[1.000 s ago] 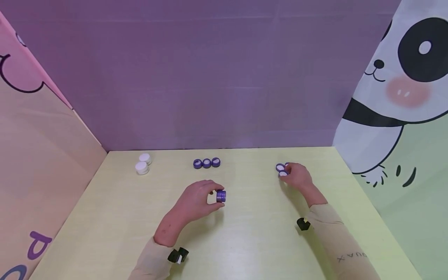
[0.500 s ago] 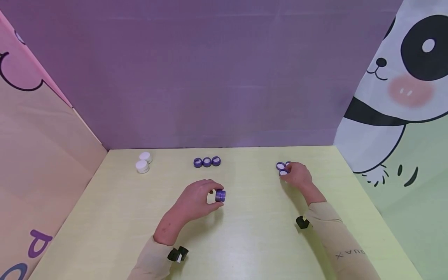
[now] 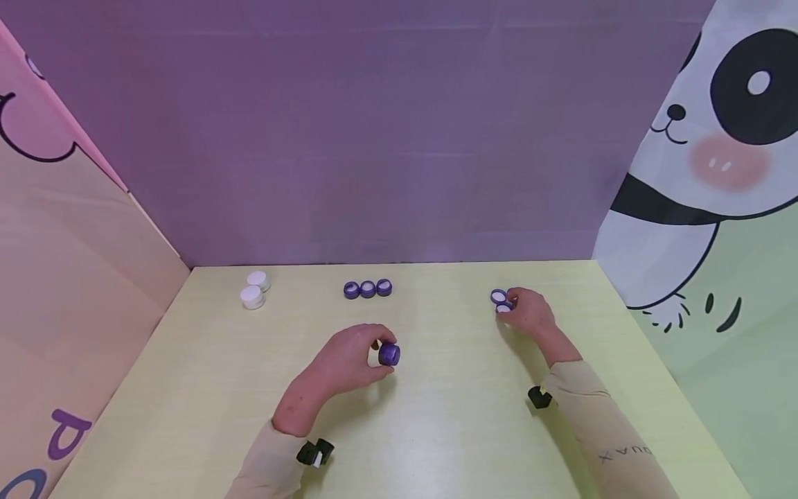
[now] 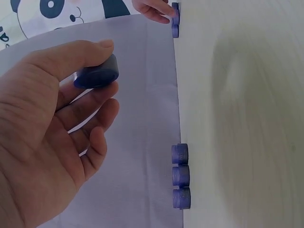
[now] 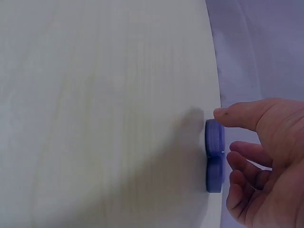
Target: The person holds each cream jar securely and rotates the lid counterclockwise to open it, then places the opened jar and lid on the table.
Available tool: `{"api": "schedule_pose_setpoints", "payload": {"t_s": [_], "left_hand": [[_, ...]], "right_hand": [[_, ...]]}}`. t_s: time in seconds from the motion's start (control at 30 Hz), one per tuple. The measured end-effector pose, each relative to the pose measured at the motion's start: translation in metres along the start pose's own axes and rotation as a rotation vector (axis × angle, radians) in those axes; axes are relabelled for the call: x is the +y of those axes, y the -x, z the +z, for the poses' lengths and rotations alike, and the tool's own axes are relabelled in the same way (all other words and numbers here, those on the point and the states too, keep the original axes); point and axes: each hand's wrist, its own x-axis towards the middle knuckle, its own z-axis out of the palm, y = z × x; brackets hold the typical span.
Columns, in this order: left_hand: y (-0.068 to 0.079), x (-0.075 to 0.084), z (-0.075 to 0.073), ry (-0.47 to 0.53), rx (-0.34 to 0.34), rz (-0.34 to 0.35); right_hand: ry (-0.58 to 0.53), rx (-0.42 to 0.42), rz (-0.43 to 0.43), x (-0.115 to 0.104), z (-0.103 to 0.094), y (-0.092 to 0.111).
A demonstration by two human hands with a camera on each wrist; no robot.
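My left hand (image 3: 349, 357) pinches a small purple jar (image 3: 389, 354) between thumb and fingers above the middle of the table. In the left wrist view, the jar (image 4: 97, 75) lies tilted across the fingertips, its dark round end towards the camera. At the back right, my right hand (image 3: 528, 313) reaches round a cluster of purple lids (image 3: 498, 296) with white insides. The right wrist view has the thumb at the edge of one purple lid (image 5: 214, 137), the fingers curled behind it. Part of the cluster is hidden by the right hand.
Three small purple jars (image 3: 368, 289) stand in a row at the back middle of the pale table (image 3: 449, 416). Two white round containers (image 3: 252, 297) are at the back left. A purple backdrop (image 3: 386, 138) rises at the table's far edge, with printed panels on both sides.
My left hand has tilted the jar, so that its round end faces the head camera more. My right hand stays at the lids, and they have not visibly shifted.
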Motion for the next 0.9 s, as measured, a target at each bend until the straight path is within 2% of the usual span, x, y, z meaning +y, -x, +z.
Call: {"api": "schedule_pose_setpoints", "payload": {"t_s": [0.23, 0.37, 0.5, 0.6, 0.73, 0.9], "left_hand": [[-0.001, -0.003, -0.003, 0.047, -0.032, -0.011], [0.000, -0.009, -0.003, 0.118, -0.054, -0.044], [0.000, -0.021, -0.002, 0.222, -0.048, -0.074], [-0.001, -0.033, -0.003, 0.248, -0.005, -0.079], [-0.002, -0.050, -0.003, 0.214, 0.036, -0.110], [-0.002, -0.068, -0.006, 0.211, 0.025, -0.163]], "right_hand": [[-0.035, 0.002, -0.063, -0.009, -0.010, 0.006], [-0.031, 0.009, -0.131, -0.019, -0.015, 0.012], [-0.049, 0.016, -0.186, -0.035, -0.021, 0.019], [-0.070, 0.013, -0.200, -0.047, -0.025, 0.026], [-0.079, 0.005, -0.228, -0.061, -0.026, 0.034], [-0.064, -0.006, -0.271, -0.076, -0.026, 0.045]]}}
